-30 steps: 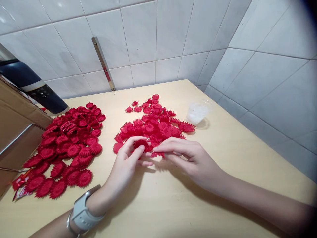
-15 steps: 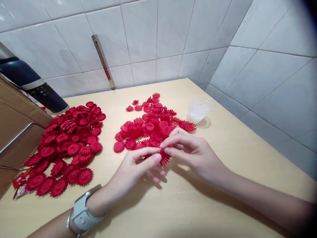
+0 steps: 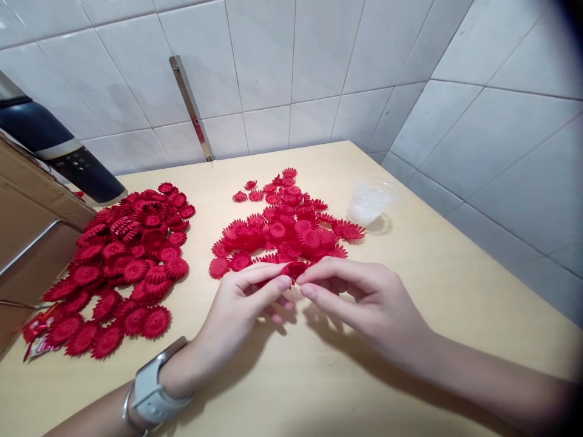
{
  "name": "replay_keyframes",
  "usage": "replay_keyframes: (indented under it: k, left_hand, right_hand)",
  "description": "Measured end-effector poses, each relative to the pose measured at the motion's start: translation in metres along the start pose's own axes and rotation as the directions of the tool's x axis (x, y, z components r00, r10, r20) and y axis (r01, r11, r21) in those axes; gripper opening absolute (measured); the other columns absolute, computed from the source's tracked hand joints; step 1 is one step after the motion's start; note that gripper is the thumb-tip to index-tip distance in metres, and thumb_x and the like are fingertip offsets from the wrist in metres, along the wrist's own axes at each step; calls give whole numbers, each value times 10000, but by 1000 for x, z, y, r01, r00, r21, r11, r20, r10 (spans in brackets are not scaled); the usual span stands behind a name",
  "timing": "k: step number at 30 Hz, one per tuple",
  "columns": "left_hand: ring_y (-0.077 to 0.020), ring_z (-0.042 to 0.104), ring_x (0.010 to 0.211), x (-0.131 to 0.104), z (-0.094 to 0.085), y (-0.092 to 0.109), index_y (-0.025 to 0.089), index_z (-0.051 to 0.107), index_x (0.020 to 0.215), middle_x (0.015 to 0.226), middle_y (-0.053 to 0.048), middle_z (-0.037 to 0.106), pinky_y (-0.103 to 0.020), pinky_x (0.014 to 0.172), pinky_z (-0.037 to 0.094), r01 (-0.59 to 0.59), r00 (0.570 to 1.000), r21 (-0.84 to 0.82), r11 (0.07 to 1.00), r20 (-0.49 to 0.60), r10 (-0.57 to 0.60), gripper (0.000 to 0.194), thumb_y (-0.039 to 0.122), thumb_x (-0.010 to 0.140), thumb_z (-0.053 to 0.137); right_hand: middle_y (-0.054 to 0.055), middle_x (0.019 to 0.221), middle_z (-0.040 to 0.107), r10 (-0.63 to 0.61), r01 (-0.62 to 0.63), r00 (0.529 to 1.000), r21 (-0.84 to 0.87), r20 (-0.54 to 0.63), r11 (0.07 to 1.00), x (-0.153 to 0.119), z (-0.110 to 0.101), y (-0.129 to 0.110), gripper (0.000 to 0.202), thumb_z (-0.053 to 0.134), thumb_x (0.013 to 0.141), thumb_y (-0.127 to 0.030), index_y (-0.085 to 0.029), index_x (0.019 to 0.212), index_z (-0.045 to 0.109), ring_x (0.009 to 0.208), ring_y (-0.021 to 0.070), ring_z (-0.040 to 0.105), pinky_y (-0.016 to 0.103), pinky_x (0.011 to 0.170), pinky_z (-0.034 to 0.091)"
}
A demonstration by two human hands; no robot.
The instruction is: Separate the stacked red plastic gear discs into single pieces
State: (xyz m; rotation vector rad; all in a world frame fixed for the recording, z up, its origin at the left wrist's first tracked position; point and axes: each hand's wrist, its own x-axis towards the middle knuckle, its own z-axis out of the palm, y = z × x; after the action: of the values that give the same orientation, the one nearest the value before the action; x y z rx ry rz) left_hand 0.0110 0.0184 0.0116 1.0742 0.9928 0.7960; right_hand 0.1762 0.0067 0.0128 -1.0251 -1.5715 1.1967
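Note:
A small red flower with a fringed edge is held up just above the table, between my two hands. My left hand pinches its left side between thumb and forefinger, the other fingers curled loosely below. At the flower's right edge, my right hand has its thumb and forefinger closed together on the rim; whether anything smaller is in that pinch is hidden. Just beyond my hands lies a loose heap of similar red flowers. A larger, denser pile of red flowers spreads to the left.
A clear plastic cup with whitish contents stands at the right of the table. On the left are a cardboard box, a dark bottle and a red wrapper. A metal strip leans against the tiled wall.
The held flower has turned from fringe hanging downward to lying cupped between my fingertips, slightly higher and to the left. My right hand has shifted a little right and lower.

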Motion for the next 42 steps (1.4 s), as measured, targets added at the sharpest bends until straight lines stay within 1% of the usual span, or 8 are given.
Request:
replay_keyframes:
  k: [4, 10, 19, 27, 32, 35, 38, 42]
  left_hand:
    - [-83, 582, 597, -2, 0, 0, 204, 703, 889, 780, -10, 619, -160, 495, 488, -94, 995, 122, 988, 26, 91, 156, 233, 787, 589]
    - [-74, 574, 614, -4, 0, -5, 206, 705, 894, 900, -29, 610, -159, 511, 485, -140, 990, 219, 966, 24, 138, 164, 244, 794, 581]
    - [-61, 561, 610, -5, 2, -5, 234, 699, 888, 859, -6, 591, -141, 511, 469, -140, 990, 213, 967, 10, 141, 152, 244, 799, 576]
    - [-77, 563, 581, -4, 3, -5, 205, 694, 853, 789, -4, 614, -167, 503, 468, -54, 998, 170, 984, 36, 48, 142, 270, 739, 639]
    - [-78, 563, 467, -1, 0, -2, 167, 679, 753, 544, 12, 613, -157, 450, 458, 2, 999, 71, 997, -54, 2, 131, 251, 777, 582]
    - [-79, 550, 435, 2, -4, 1, 146, 644, 673, 487, 12, 603, -148, 421, 438, 16, 987, 64, 998, -162, -5, 145, 262, 750, 605]
    - [-80, 532, 431, 5, -8, 3, 139, 641, 706, 471, 11, 594, -150, 413, 422, 1, 965, 86, 996, -262, 21, 140, 275, 730, 620]
    - [-75, 510, 408, 8, -10, 4, 135, 630, 747, 449, 13, 584, -148, 402, 393, 12, 947, 108, 994, -320, 23, 157, 290, 735, 608]
  right_hand:
    - [-19, 667, 634, 135, -134, 991, 189, 5, 973, 2, 1, 0, 25, 621, 749, -183, -196, 770, 620, 562, 92, 567, 192, 487, 442]
    - [-24, 599, 585, 237, -221, 971, 239, -38, 946, 5, 3, 0, 135, 690, 670, -242, -169, 703, 581, 495, 80, 516, 174, 378, 363]
    - [-40, 516, 519, 244, -229, 968, 195, -52, 954, 6, 5, -4, 41, 611, 684, -190, -164, 673, 581, 456, 76, 472, 173, 348, 310]
    - [-54, 489, 510, 244, -243, 970, 171, 16, 955, 3, 5, 3, 68, 573, 685, -133, -171, 630, 557, 423, 66, 463, 176, 388, 340]
    - [-56, 494, 520, 248, -250, 968, 141, 32, 958, 3, 4, 3, 92, 543, 661, -85, -169, 624, 552, 413, 58, 453, 172, 383, 324]
    - [-60, 491, 515, 264, -265, 964, 114, 25, 957, 6, 1, 1, 113, 527, 633, -59, -169, 609, 544, 408, 57, 452, 176, 392, 336]
    - [-67, 462, 492, 261, -256, 965, 106, -35, 961, 11, -4, 0, 99, 523, 622, -76, -170, 596, 539, 390, 59, 439, 187, 396, 341]
    - [-59, 464, 483, 255, -245, 959, 94, -122, 965, 18, -13, 3, 73, 541, 610, -101, -166, 576, 542, 402, 63, 422, 188, 371, 300]
